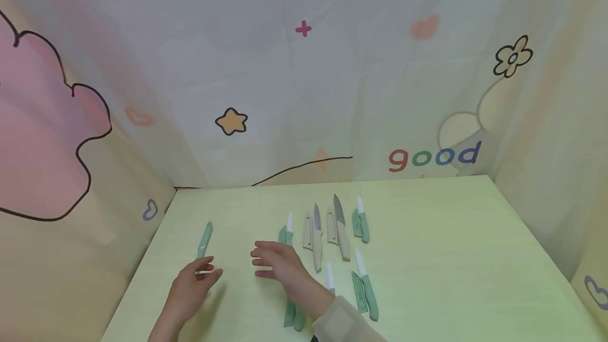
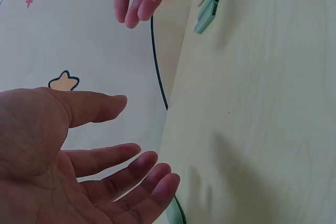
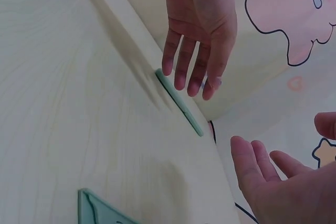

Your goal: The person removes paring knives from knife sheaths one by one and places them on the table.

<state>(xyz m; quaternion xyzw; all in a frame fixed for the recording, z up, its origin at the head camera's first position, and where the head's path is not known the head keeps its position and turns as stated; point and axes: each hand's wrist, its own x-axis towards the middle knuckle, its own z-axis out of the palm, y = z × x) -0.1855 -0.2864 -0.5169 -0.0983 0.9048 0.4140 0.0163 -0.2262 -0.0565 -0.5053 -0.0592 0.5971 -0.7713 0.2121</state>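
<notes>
My left hand (image 1: 187, 288) is held above the left part of the table with fingers loosely bent and nothing in them. Just beyond its fingertips in the head view lies a slim green item (image 1: 205, 239), seemingly a sheathed knife; the right wrist view shows the same green item (image 3: 181, 104) flat on the table. Near the middle, my right hand (image 1: 290, 271) is raised, fingers extended towards the left hand, holding nothing. It partly covers a green-handled knife with a white blade (image 1: 289, 224), a green sheath (image 1: 289, 314) and another white blade (image 1: 330, 277).
Two beige-handled knives with grey blades (image 1: 317, 239) (image 1: 340, 226) lie beside beige sheaths (image 1: 307, 231). Further right are two green-handled knives (image 1: 364, 228) (image 1: 369, 297) beside green sheaths (image 1: 359, 292). A printed curtain (image 1: 304, 78) encloses the pale table (image 1: 451, 257) at the back and sides.
</notes>
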